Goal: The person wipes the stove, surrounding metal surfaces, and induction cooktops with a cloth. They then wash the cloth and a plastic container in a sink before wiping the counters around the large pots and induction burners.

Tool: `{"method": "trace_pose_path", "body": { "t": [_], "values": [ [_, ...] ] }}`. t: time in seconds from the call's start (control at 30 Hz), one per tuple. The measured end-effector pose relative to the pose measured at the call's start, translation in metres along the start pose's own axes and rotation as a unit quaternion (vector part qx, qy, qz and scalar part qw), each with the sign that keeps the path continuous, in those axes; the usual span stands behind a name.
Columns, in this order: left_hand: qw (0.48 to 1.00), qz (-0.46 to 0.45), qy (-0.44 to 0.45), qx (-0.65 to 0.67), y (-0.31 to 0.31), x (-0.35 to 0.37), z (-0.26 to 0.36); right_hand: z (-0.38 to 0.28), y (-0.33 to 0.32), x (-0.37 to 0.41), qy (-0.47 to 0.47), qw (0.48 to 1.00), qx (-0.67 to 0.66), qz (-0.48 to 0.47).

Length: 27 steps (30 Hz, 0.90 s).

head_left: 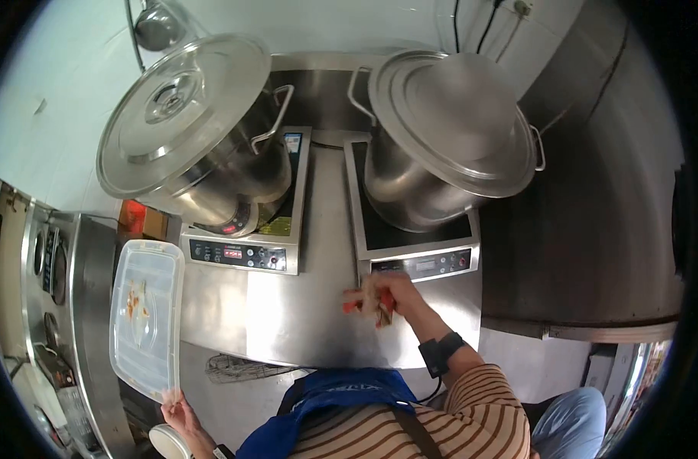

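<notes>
My left hand is closed on the near end of a translucent rectangular plastic container, held out at the left of the counter. A few orange-brown scraps show in its middle. Over the steel counter, my right hand is closed around some red and brownish pieces, smeared by motion; I cannot tell their kind. That hand is just in front of the right induction cooker's control panel and wears a black band at the wrist.
Two big lidded steel pots, left and right, stand on induction cookers. The left cooker's display is lit red. A wire rack is below the counter's front edge. A white round tub is at lower left.
</notes>
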<state>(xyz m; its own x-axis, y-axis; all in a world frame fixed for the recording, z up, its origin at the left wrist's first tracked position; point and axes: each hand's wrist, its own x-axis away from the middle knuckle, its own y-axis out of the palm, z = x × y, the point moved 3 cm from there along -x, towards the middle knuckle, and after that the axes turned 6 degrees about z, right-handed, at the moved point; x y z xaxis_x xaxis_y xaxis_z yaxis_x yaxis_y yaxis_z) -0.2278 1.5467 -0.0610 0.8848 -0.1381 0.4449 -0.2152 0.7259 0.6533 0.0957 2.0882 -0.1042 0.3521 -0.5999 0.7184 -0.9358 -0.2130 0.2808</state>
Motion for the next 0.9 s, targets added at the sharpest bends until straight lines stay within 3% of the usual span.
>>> {"method": "trace_pose_path", "body": {
  "t": [0.07,0.13,0.17,0.2,0.23,0.27,0.37,0.47,0.5,0.6,0.63,0.77,0.83,0.87,0.9],
  "values": [
    [1.000,-0.027,0.009,-0.005,-0.015,-0.002,-0.001,-0.032,0.034,-0.030,-0.117,0.991,-0.001,-0.060],
    [0.998,-0.058,0.013,-0.007,-0.042,-0.007,0.001,-0.077,0.083,-0.048,-0.173,0.984,0.020,-0.037],
    [1.000,-0.005,0.021,0.008,-0.056,-0.009,0.003,-0.097,0.110,-0.054,-0.198,0.979,0.024,-0.039],
    [1.000,-0.014,0.018,0.019,-0.065,-0.005,0.005,-0.114,0.131,-0.065,-0.222,0.974,0.029,-0.042],
    [0.999,-0.023,0.015,0.030,-0.074,-0.001,0.007,-0.116,0.136,-0.123,-0.328,0.926,0.182,0.033],
    [0.999,-0.005,0.022,0.031,-0.075,0.005,0.009,-0.112,0.140,-0.182,-0.422,0.839,0.326,0.105],
    [0.992,0.107,0.060,0.015,-0.030,0.040,0.003,-0.122,0.168,-0.244,-0.391,0.708,0.571,0.142],
    [0.993,0.091,0.071,0.009,-0.061,0.048,0.017,-0.083,0.167,-0.277,-0.425,0.529,0.722,0.134],
    [0.995,0.073,0.073,0.015,-0.064,0.051,0.020,-0.075,0.168,-0.288,-0.386,0.517,0.759,0.090],
    [0.997,0.010,0.079,-0.023,-0.070,0.050,0.022,-0.057,0.157,-0.292,-0.395,0.564,0.717,0.107],
    [0.997,0.009,0.077,-0.029,-0.066,0.050,0.019,-0.060,0.157,-0.290,-0.301,0.548,0.778,0.056],
    [0.998,0.022,0.058,0.004,-0.089,0.041,0.026,-0.035,0.159,-0.262,-0.372,0.489,0.786,0.066],
    [0.998,-0.020,0.050,-0.008,-0.090,0.036,0.027,-0.025,0.161,-0.237,-0.327,0.505,0.798,0.032],
    [0.998,0.022,0.053,0.002,-0.091,0.034,0.028,-0.020,0.160,-0.224,-0.304,0.512,0.803,0.015],
    [0.996,0.065,0.056,0.012,-0.081,0.034,0.025,0.000,0.150,-0.233,-0.376,0.503,0.778,0.031]
  ]
}}
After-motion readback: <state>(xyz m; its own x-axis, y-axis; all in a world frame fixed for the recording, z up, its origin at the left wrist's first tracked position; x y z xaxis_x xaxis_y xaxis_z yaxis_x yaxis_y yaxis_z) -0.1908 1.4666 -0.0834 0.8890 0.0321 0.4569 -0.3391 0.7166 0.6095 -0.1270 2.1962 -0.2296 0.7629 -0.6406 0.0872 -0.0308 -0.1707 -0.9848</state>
